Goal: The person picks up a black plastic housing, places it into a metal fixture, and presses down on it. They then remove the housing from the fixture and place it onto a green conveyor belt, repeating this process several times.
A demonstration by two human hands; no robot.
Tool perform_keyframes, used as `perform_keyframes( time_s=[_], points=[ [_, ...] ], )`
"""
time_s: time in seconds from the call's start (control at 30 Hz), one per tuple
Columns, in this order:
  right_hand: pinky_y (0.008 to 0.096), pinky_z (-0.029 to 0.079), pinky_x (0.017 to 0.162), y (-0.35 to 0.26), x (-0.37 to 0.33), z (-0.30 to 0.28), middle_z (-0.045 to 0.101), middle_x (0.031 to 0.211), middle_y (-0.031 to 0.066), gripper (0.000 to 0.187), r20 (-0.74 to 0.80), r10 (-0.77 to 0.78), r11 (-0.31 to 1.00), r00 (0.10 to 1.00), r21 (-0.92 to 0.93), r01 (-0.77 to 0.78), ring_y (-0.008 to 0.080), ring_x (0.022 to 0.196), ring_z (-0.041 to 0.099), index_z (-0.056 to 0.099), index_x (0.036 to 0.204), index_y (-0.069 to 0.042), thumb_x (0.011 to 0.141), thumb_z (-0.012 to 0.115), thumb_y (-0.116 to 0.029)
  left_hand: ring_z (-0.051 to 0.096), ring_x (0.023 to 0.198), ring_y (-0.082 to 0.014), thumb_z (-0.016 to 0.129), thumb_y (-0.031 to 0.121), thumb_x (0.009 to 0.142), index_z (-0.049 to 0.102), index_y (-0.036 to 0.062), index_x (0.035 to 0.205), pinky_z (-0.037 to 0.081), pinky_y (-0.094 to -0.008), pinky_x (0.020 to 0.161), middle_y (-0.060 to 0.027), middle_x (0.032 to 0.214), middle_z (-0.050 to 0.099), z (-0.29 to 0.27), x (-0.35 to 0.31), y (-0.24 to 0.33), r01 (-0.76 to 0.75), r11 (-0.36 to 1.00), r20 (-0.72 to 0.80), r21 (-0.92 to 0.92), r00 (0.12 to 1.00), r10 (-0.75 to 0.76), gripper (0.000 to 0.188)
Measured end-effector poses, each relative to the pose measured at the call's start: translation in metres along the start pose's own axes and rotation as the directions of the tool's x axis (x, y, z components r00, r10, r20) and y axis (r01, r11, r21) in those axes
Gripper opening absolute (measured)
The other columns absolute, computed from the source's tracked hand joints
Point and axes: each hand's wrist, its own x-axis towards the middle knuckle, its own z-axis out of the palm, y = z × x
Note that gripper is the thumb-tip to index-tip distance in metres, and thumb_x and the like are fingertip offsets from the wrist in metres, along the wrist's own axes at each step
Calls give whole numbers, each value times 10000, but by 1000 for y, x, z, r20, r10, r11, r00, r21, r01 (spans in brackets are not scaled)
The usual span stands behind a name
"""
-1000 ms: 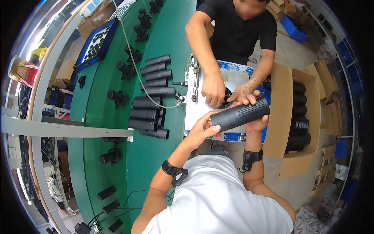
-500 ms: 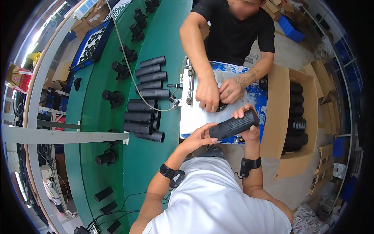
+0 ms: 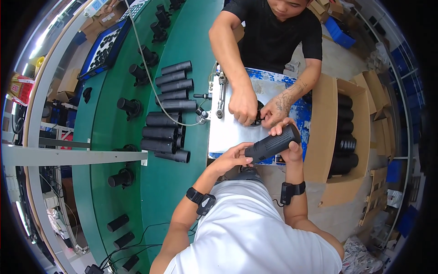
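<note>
A black perforated cylinder (image 3: pixel 276 144), tilted up toward the right, is held in front of my chest above the near edge of the metal-topped table (image 3: pixel 223 137). My left hand (image 3: pixel 233 159) grips its lower left end, with thumb and fingers around it. Round the wider right end wrap the fingers of my right hand (image 3: pixel 290 141). Across the table a co-worker's two hands (image 3: pixel 253 109) work on a dark round part (image 3: pixel 259 116), mostly hidden beneath them. A small metal clamp-like fixture (image 3: pixel 221 96) stands at the table's left side.
Several black cylinders (image 3: pixel 177 105) lie on the green bench (image 3: pixel 191 50) to the left. Black parts on round bases (image 3: pixel 130 106) stand along the green conveyor. An open cardboard box (image 3: pixel 319 137) of black cylinders is on the right. A grey metal beam (image 3: pixel 77 156) crosses the left side.
The co-worker's hands have shifted slightly over the round part. My hands keep hold of the cylinder in nearly the same pose. Some parts on the conveyor appear slightly shifted with the view.
</note>
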Motion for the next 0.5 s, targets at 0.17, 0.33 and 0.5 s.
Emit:
perform_keyframes(
  time_s=[0.17, 0.33, 0.5],
  points=[
    [391, 392, 971, -1, -1, 0, 488, 963, 71, 723, -2, -2, 1000, 1000, -3, 2, 223, 977, 496, 394, 1223, -74, 689, 791, -357, 624, 867, -107, 663, 156, 886, 386, 0, 1392, 467, -225, 744, -46, 970, 639, 2, 0, 0, -2, 1000, 7, -8, 1000, 2, 597],
    [393, 383, 984, -2, -1, 0, 489, 973, 76, 694, -44, -29, 999, 999, -23, 28, 228, 991, 495, 404, 1214, -74, 691, 776, -337, 607, 840, -111, 640, 172, 905, 377, 27, 1399, 465, -234, 741, -39, 1006, 609, 6, 2, 3, -6, 1000, -63, -20, 998, 5, 578],
    [415, 382, 1014, -6, 1, 3, 510, 1021, 107, 611, -111, -113, 994, 987, -24, 111, 256, 1036, 508, 419, 1196, -46, 707, 730, -242, 567, 839, -85, 646, 107, 898, 401, 36, 1386, 449, -213, 741, -27, 1034, 583, 13, 8, 7, -188, 982, -132, -12, 974, 185, 551]
  ],
)
